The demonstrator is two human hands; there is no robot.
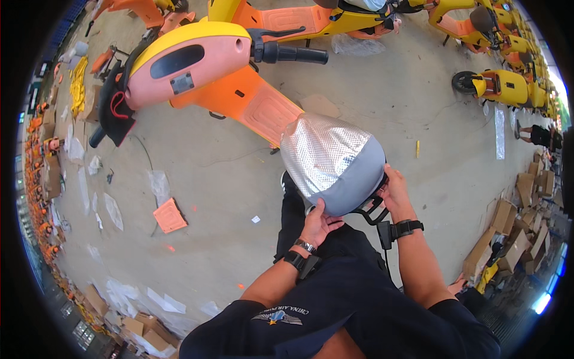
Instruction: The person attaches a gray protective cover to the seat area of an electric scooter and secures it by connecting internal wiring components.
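Note:
A seat cover (329, 161), shiny silver at the front and plain grey at the back, is stretched over the seat of an orange, pink and yellow electric scooter (245, 99). My left hand (318, 227) grips the cover's rear left edge, thumb on top of the grey fabric and fingers curled below. At the rear right edge my right hand (394, 192) is closed on the same fabric, its fingertips partly hidden under the rim. Beneath the cover a black rear rack bar (373, 216) shows between my hands. The seat itself is hidden.
More yellow and orange scooters (502, 90) stand at the far side and far right. An orange panel (170, 215) lies on the floor at left, among plastic wrap (112, 210). Cardboard boxes (508, 230) are piled at right. A person (541, 136) is at the far right.

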